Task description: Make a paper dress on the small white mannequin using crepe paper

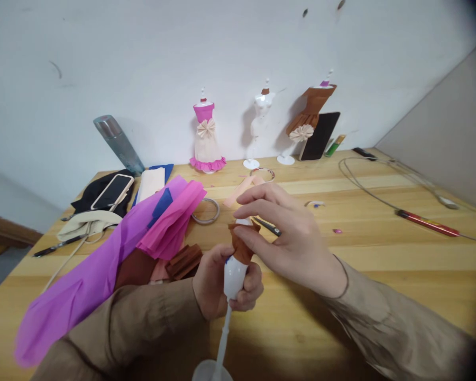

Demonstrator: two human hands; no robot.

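My left hand (226, 283) is closed round the white waist of a small dress-form mannequin (235, 278), which tilts with its stand rod and round base (212, 371) toward me. Brown crepe paper (243, 247) wraps its bust. At the bust top, my right hand (291, 233) has its thumb pressed on the paper and its curved fingers over the white shoulder, which shows between them. Just behind the fingers lies a dark-handled tool (268, 227), partly hidden. Pink and purple crepe paper (103, 259) rests by my left forearm, with folded brown paper (185, 262) beside it.
Along the wall stand a pink-and-cream dressed mannequin (205, 129), a bare white one (257, 124) and a brown-dressed one (311, 114). A tape roll (206, 211), a phone (113, 191), a spray bottle (119, 143), a black tablet (321, 136) and a red corded tool (426, 222) are around.
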